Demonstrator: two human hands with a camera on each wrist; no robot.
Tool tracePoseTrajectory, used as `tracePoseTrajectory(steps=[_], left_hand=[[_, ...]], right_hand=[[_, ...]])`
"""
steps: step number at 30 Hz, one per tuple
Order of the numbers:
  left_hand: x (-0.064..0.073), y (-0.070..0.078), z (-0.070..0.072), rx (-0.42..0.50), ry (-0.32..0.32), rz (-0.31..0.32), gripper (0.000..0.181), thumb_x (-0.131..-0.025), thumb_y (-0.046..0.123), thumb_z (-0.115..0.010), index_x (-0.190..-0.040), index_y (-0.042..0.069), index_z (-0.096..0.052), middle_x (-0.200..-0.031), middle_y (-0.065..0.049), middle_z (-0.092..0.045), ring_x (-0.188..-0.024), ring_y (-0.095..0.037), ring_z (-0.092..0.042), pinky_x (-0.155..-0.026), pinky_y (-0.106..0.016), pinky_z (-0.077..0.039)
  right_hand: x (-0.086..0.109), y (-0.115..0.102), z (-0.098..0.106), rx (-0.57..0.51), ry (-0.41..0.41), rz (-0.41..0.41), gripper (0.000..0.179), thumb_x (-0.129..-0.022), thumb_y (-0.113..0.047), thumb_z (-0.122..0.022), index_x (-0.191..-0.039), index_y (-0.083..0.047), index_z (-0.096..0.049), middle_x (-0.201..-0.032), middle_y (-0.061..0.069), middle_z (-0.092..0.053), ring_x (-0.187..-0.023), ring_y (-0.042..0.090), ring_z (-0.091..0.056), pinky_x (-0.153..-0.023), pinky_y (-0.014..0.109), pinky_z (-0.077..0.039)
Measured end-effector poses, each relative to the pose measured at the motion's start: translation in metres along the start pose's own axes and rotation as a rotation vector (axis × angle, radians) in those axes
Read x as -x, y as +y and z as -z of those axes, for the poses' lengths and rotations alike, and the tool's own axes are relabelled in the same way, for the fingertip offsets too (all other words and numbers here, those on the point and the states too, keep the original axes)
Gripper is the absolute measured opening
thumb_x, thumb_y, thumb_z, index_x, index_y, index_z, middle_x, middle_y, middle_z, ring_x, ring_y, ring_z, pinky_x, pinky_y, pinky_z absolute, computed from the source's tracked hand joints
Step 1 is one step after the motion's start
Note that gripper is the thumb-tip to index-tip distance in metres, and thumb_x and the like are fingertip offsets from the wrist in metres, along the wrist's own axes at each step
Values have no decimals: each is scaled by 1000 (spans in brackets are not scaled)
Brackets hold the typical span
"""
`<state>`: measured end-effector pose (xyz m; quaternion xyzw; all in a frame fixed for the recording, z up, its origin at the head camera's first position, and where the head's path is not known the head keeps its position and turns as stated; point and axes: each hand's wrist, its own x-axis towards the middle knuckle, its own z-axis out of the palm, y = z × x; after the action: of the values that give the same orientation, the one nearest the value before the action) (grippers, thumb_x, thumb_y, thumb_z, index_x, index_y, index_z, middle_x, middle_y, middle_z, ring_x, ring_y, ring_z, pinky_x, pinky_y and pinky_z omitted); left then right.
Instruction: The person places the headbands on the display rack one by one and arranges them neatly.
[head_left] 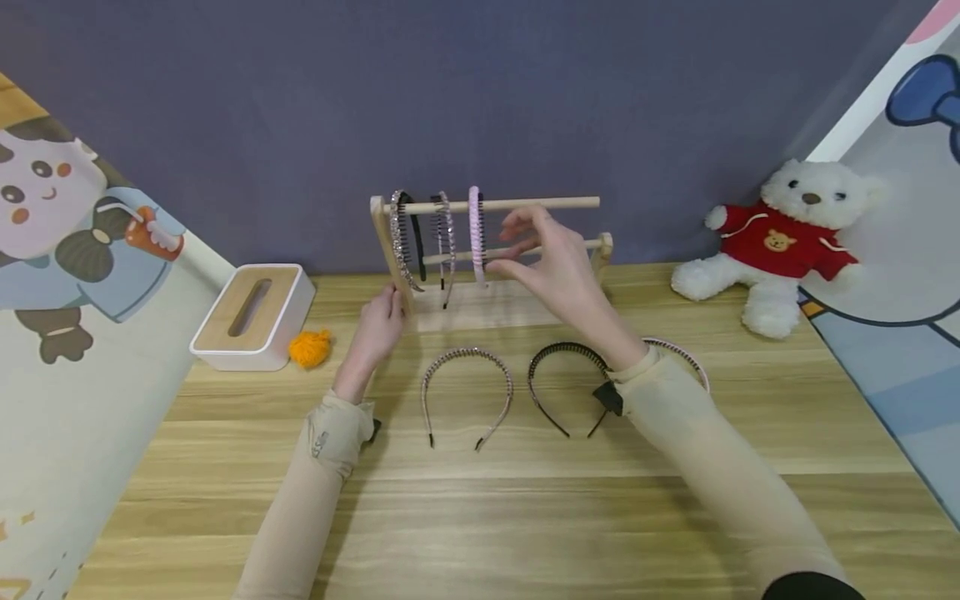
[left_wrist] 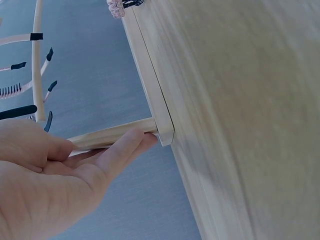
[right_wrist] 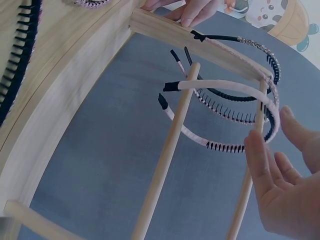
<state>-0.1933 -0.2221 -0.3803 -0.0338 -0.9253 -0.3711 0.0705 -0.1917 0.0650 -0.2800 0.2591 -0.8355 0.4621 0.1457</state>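
- Hanging the pale pink, ribbed headband with dark comb teeth point(head_left: 475, 233) looks to be your step in hand — though these views alone cannot rule out a lift off.
- It sits over the upper round wooden rod point(head_left: 555, 202), third along from your left, after a black-and-silver sparkly headband point(head_left: 396, 237) and a thin pinkish glittery headband point(head_left: 451, 229).
- Your right hand point(head_left: 551, 258) is right beside it, thumb and fingers point(right_wrist: 259, 160) spread apart near the band; whether a fingertip touches it, you cannot tell from here.
- Your left hand point(head_left: 377, 325) has the left post point(left_wrist: 112, 132) of the pale wooden stand point(head_left: 510, 310) pinched between thumb and fingers near its foot, which should steady it.
- Three more lie on the wood-grain bench point(head_left: 465, 517): a pinkish beaded headband point(head_left: 467, 352), a black toothed headband point(head_left: 566, 346) and a pink-white headband point(head_left: 686, 355), partly hidden by your right forearm.
- If hanging is the aim, the next move calls for drawing your right fingers clear without dragging the pink band along, then pinching one from the bench.
- The bare rod to the right looks the likely spot — a knock there could shift the stand, so brace the post.
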Motion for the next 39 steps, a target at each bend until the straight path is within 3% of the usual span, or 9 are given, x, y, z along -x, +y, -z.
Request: tracePoseTrajectory(steps=[5,13,23,27,31,39], left_hand=[[0,0,0,-6,6,-8,31,-117,10,-35,-122,-10,-58,-94,-24,-62,-90,-45,-61,-83,-60,-51],[1,-1,1,4,-7,4,32,-117,11,-34,-125,-10,-57,-93,-21,-60,-85,-40,-59,-77,-56,-52],[3,-1,2,0,-10,1,31,-117,11,-34,-121,-8,-57,-90,-19,-58,-83,-40,-58,-77,-56,-51],[2,0,2,-2,-10,-1,30,-117,11,-34,-120,-8,-57,-88,-18,-57,-81,-39,-57,-75,-56,-51],[2,0,2,-4,-7,-2,31,-117,11,-34,-122,-9,-57,-91,-20,-59,-84,-41,-58,-78,-57,-51],[1,1,1,10,-21,-4,37,-117,12,-32,-131,-12,-56,-92,-20,-60,-79,-36,-57,-73,-51,-51]], right_hand=[[9,4,14,23,-5,1,42,-88,-6,-88,-125,-1,-69,-122,12,-74,-101,25,-74,-84,40,-62],[28,21,35,48,-12,35,38,-90,-3,-86,-125,0,-72,-122,13,-74,-101,28,-75,-83,43,-63],[52,44,59,83,-25,-40,31,-93,-1,-83,-122,1,-73,-119,17,-75,-99,32,-75,-83,43,-62],[62,55,69,94,-33,-67,32,-92,3,-82,-122,4,-71,-118,21,-74,-99,37,-75,-84,29,-61],[73,69,78,135,-31,-68,34,-91,4,-83,-123,6,-70,-116,24,-74,-95,39,-75,-78,8,-50],[98,94,99,239,-12,-81,41,-90,2,-86,-126,6,-69,-111,26,-75,-92,41,-75,-76,4,-46]])
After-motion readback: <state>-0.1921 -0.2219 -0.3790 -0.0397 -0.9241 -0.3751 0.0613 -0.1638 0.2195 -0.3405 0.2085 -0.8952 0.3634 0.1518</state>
